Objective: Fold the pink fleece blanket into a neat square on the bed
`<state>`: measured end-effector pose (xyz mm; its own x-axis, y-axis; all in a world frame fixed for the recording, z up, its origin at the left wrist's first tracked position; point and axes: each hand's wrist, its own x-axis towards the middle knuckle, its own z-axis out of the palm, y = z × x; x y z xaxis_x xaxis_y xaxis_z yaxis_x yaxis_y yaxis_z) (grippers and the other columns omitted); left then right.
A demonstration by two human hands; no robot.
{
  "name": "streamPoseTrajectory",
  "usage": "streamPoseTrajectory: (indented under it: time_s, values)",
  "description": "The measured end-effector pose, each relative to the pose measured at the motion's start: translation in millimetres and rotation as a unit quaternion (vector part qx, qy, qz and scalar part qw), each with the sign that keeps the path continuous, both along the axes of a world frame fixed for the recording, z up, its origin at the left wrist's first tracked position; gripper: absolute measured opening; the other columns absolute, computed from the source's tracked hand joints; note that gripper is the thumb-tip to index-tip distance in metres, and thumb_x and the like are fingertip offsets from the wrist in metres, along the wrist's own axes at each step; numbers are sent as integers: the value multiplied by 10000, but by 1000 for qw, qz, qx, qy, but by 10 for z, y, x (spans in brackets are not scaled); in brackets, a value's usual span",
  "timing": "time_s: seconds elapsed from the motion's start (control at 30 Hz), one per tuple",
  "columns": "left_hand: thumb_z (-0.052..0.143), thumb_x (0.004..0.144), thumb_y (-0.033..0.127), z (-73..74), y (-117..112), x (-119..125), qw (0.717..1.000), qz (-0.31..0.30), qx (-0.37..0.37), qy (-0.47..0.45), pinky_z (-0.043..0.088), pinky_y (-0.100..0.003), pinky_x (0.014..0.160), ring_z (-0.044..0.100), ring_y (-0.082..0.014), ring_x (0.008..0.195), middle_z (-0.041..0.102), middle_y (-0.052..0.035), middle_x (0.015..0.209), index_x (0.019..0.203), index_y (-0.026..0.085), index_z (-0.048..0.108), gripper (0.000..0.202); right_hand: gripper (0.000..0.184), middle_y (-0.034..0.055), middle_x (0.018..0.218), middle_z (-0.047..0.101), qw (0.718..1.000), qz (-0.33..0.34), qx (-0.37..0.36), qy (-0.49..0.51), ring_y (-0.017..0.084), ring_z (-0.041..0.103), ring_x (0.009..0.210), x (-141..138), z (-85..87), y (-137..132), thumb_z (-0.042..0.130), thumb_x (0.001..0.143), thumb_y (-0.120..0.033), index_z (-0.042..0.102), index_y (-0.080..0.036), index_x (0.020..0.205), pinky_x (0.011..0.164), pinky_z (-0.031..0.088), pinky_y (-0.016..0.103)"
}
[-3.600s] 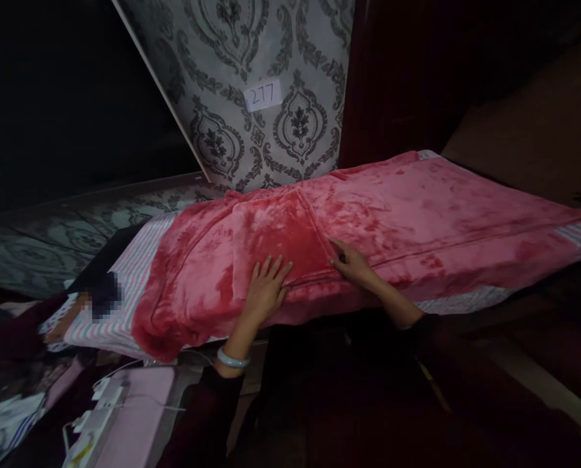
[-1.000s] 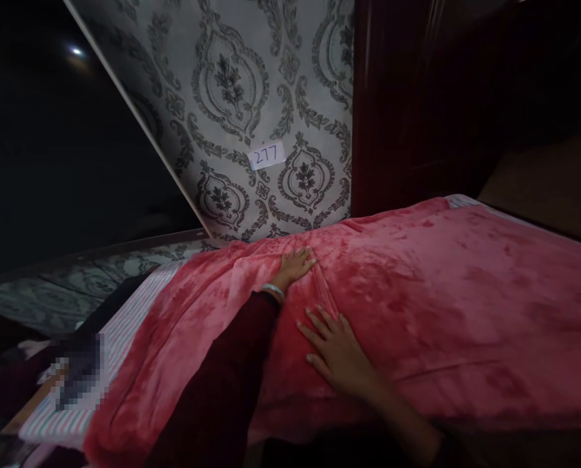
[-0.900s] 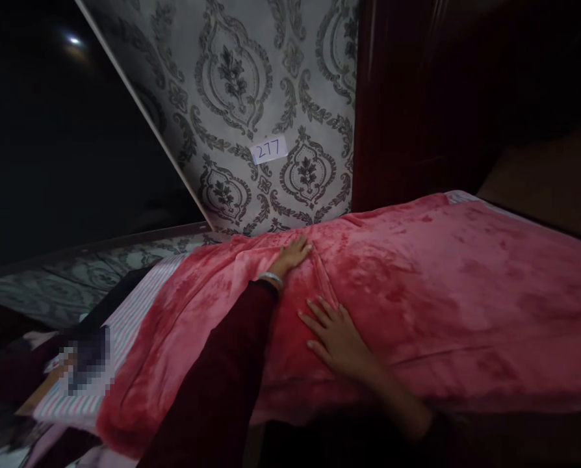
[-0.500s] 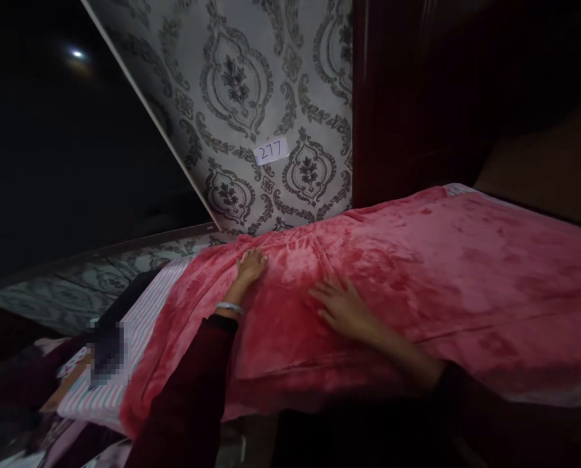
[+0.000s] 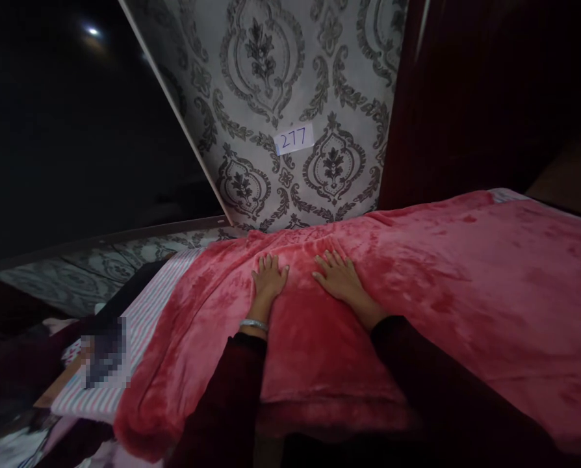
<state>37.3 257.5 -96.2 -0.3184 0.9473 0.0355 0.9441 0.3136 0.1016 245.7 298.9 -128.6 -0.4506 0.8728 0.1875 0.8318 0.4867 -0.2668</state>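
Rose-red plush blanket point(image 5: 446, 292) lay spread below the 277 paper label point(image 5: 294, 138).
Our left hand point(image 5: 270, 279) and right hand point(image 5: 342, 279) lay fingers spread on it, gripping nothing; we judged this smoothing, the next move calling for even palm pressure.

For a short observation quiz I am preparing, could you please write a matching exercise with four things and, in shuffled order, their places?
1. Left hand
2. Card reading 277
3. Bracelet
4. Striped sheet

A. around the left wrist
B. partly covered by the red-pink fabric
C. spread flat on that fabric
D. on the patterned wall

Pairs: 1-C, 2-D, 3-A, 4-B
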Motion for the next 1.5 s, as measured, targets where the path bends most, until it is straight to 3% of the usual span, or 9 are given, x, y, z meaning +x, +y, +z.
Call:
streamPoseTrajectory:
  time_s: [0.13,0.27,0.4,0.5,0.7,1.0,1.2,1.33,1.5]
  values:
    - [277,1027,537,-12,9,-43,1000,-5,6,-15,251,-665,1229,129,-338,1611,219,-112,1736,1619,218,346,676,633,145,1682,305,1000,0,-5,-10,323,195,1575,-5,5,12,347,1076,-530,425,-192,1606,1247,146,594]
    - [298,1029,529,-2,-37,-17,1000,-11,20,-15,242,-680,1225,143,-348,1608,220,-111,1736,1630,247,326,665,606,154,1666,340,998,-11,-47,-43,345,265,1549,-85,215,89,399,1068,-506,426,-222,1603,1212,222,624]
    - [318,1036,497,-2,-78,27,999,-20,48,7,171,-697,1241,118,-355,1611,215,-74,1740,1627,278,345,631,600,167,1655,356,999,10,21,-42,347,296,1533,-240,423,272,393,1067,-443,405,-194,1613,1221,223,607]
    - [315,1042,452,-3,-76,31,997,-39,56,22,103,-690,1259,90,-334,1617,229,-46,1736,1609,276,386,598,566,143,1649,377,998,21,43,-47,349,274,1539,-285,351,421,354,1076,-442,451,-216,1585,1216,203,636]
    - [277,1041,488,7,-8,-17,999,-6,-11,-39,199,-696,1236,89,-328,1618,182,-54,1747,1620,249,354,631,607,129,1674,332,999,-25,-5,-41,339,217,1560,-187,8,589,292,1086,-523,420,-231,1603,1208,208,645]
    - [256,1051,445,5,-32,-17,998,-11,1,-63,215,-662,1243,93,-306,1619,194,-52,1746,1624,235,337,615,621,130,1683,311,998,-18,-24,-49,330,195,1565,-160,94,592,289,1083,-514,387,-213,1618,1222,197,622]
    - [268,1058,449,177,-49,1,997,-16,-12,-73,196,-680,1239,111,-309,1617,206,-79,1740,1613,222,356,606,627,153,1685,298,998,-26,-29,-50,345,208,1566,-100,348,272,293,1082,-499,356,-215,1637,1224,207,616]
    - [305,1060,451,345,-332,172,998,-57,8,-36,131,-680,1253,147,-313,1612,228,-117,1730,1584,220,418,584,663,144,1687,294,997,42,22,-57,349,238,1560,76,307,-195,305,1072,-551,330,-231,1653,1245,168,597]
    - [407,1033,541,102,-896,399,986,-164,18,24,110,-692,1255,130,-329,1614,199,-120,1736,1633,244,326,674,686,139,1689,287,993,78,36,-77,368,238,1558,311,43,-592,357,1053,-582,363,-229,1642,1246,175,601]
